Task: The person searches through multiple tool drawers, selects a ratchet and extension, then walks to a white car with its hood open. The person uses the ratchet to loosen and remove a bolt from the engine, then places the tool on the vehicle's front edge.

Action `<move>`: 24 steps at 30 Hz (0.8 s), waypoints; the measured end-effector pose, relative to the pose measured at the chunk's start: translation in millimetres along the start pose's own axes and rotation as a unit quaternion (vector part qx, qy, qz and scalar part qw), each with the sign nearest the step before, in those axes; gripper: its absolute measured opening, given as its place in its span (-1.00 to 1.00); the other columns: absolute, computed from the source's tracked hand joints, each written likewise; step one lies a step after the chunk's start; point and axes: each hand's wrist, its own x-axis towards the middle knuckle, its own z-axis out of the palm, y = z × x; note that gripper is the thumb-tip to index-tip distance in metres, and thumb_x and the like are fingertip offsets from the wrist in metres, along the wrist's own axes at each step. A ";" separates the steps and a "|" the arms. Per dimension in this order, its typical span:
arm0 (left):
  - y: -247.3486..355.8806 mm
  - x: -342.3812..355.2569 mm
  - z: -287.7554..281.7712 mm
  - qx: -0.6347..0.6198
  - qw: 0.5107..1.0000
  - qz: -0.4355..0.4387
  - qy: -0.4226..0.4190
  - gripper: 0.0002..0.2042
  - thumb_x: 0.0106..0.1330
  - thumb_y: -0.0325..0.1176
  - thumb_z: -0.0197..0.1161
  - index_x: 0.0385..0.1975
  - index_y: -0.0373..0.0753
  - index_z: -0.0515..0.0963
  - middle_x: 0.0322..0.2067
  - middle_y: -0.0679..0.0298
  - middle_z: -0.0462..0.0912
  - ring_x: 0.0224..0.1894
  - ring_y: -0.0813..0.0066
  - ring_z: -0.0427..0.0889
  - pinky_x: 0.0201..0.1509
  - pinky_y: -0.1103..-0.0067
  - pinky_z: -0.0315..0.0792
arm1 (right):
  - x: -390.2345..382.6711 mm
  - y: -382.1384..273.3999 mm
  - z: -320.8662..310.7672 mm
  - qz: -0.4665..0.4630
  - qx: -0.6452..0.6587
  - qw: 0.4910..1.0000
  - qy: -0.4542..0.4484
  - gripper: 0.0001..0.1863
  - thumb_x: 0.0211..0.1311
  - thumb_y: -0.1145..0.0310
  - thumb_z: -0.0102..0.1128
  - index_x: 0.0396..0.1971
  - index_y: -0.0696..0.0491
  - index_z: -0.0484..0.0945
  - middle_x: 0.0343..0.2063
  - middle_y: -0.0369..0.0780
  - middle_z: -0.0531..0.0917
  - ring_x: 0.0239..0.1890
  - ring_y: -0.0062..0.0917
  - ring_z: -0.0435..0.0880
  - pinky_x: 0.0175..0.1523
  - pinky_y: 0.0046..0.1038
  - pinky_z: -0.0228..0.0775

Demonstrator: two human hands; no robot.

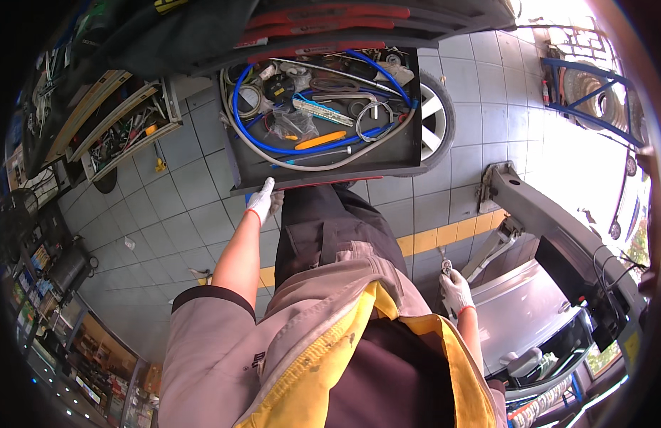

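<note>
A black tool drawer [273,177] stands pulled out in front of me. My left hand [262,200], in a white glove with a red cuff, grips its front edge near the left corner, with the thumb on top. In the drawer lie a blue hose [237,107], a grey hose [302,168], a yellow-orange knife-like tool [320,140], a light-blue tool [323,110], a clear plastic bag [293,124] and a coiled wire [374,123]. Out to my right, low beside my body, my gloved right hand [456,291] is closed around a metal ratchet wrench [446,267], its round head showing.
More red-edged closed drawers [323,32] rise behind the open one. A second open drawer [134,135] with tools is at the left. A car wheel [434,125] sits right of the drawer. A grey lift arm [537,200] and a silver car [523,314] are at the right.
</note>
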 end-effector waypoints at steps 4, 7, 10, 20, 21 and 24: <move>17.1 -20.4 -18.4 0.302 0.953 -0.008 -0.024 -0.33 0.48 0.29 0.14 -0.24 -0.37 0.69 -0.35 0.15 0.81 -0.49 0.37 0.73 -0.43 0.51 0.55 | 7.9 15.2 -6.3 -0.001 0.014 1.000 0.008 -0.81 0.46 0.25 0.20 -0.23 0.07 0.57 -0.57 -0.35 0.54 -0.56 -0.66 0.50 -0.41 -0.51 0.34; 40.9 -39.0 -16.3 0.423 0.904 0.039 -0.044 -0.45 0.55 0.15 0.09 -0.22 -0.33 0.68 -0.39 0.14 0.78 -0.48 0.38 0.71 -0.41 0.49 0.52 | 11.1 17.4 -6.5 0.027 0.042 0.999 0.020 -0.80 0.48 0.21 0.19 -0.24 0.04 0.56 -0.59 -0.35 0.54 -0.60 -0.68 0.48 -0.48 -0.54 0.31; 88.6 -49.2 -7.8 0.339 0.935 0.094 -0.048 -0.55 0.58 0.01 0.07 -0.32 -0.28 0.64 -0.44 0.19 0.75 -0.50 0.46 0.67 -0.45 0.53 0.47 | 9.1 16.2 -1.6 0.041 0.101 0.994 0.013 -0.80 0.49 0.18 0.18 -0.27 0.00 0.53 -0.62 -0.36 0.51 -0.66 -0.68 0.43 -0.56 -0.56 0.28; 357.1 -33.2 -8.0 -0.336 0.907 0.244 -0.068 -0.71 0.59 -0.23 0.15 0.03 -0.35 0.44 -0.16 0.02 0.68 -0.20 0.16 0.76 -0.29 0.55 0.65 | -10.0 2.7 30.4 0.085 0.154 0.983 -0.049 -0.80 0.52 0.20 0.18 -0.29 -0.03 0.48 -0.61 -0.37 0.49 -0.64 -0.68 0.39 -0.53 -0.56 0.27; 363.9 -32.0 -4.8 -0.385 0.888 0.238 -0.084 -0.75 0.58 -0.25 0.15 -0.01 -0.32 0.46 -0.21 0.09 0.68 -0.25 0.24 0.74 -0.33 0.57 0.60 | -11.6 0.5 32.3 0.088 0.153 0.983 -0.046 -0.80 0.52 0.20 0.18 -0.29 -0.03 0.48 -0.61 -0.37 0.49 -0.64 -0.69 0.40 -0.53 -0.56 0.26; 354.4 -26.5 2.3 -0.412 0.875 0.230 -0.112 -0.85 0.56 -0.27 0.17 -0.17 -0.22 0.50 -0.38 0.29 0.63 -0.44 0.49 0.60 -0.46 0.61 0.44 | -15.0 -6.6 35.2 0.088 0.171 0.980 -0.047 -0.80 0.52 0.20 0.18 -0.30 -0.03 0.48 -0.62 -0.37 0.50 -0.64 -0.69 0.40 -0.52 -0.56 0.27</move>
